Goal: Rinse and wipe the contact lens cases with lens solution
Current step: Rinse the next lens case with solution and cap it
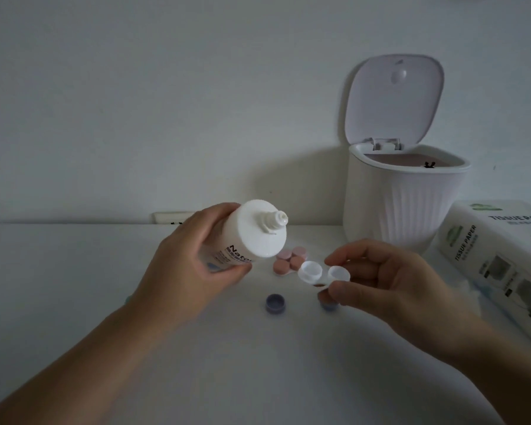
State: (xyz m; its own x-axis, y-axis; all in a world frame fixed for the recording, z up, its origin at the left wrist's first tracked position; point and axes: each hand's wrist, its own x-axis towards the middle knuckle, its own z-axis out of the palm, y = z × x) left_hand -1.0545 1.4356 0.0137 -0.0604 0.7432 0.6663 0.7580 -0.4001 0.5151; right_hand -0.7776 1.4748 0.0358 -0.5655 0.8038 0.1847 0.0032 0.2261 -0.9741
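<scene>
My left hand [193,259] grips the white solution bottle [252,233], tilted with its bare nozzle aimed toward my right hand [390,283], which pinches the clear two-well lens case [321,273] above the white table [74,286]. Just below the case lie two purple caps [275,303]; one is half hidden under my thumb. Beyond the case sit pink cases [290,260]. Farther right, the open-lidded bin [402,204] and tissue pack [497,256] crowd the table's edge.

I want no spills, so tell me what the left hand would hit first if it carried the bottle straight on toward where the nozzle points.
Probably the clear lens case held by the right hand; depth is uncertain.
</scene>
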